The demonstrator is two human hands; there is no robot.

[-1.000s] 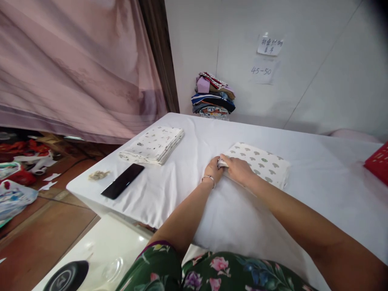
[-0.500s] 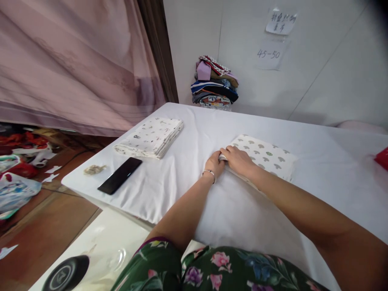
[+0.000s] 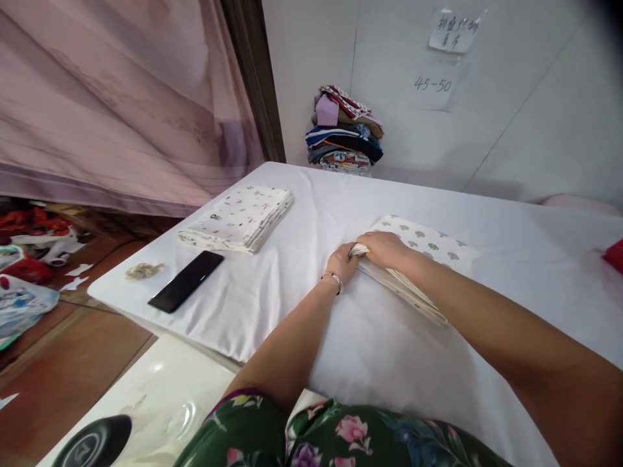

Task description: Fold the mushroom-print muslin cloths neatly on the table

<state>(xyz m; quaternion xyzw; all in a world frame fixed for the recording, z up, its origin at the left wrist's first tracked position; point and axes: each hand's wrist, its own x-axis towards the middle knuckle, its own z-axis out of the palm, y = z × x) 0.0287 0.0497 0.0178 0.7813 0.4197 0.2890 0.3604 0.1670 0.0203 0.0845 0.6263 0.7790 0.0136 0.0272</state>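
A folded white cloth [image 3: 418, 237] with a grey mushroom-like print lies on the white-covered table in front of me. My left hand [image 3: 342, 263], with a bracelet at the wrist, is closed on the cloth's near left corner. Right beside it, my right hand [image 3: 387, 249] grips the same end from above, its fingers curled over the edge. The layered folds along the near side are raised and show as a stack of edges. My right forearm hides part of the cloth.
Another folded white cloth [image 3: 238, 217] with small prints lies at the left of the table [image 3: 311, 220]. Near it are a black phone [image 3: 186, 281] and a small beige clump [image 3: 143, 270]. Folded fabrics [image 3: 344, 133] are stacked by the wall. Something red [image 3: 614, 256] sits at the right edge.
The near side of the mushroom-print cloth has lifted and its layers now show more. Both hands stay at the same corner. The view has shifted slightly.
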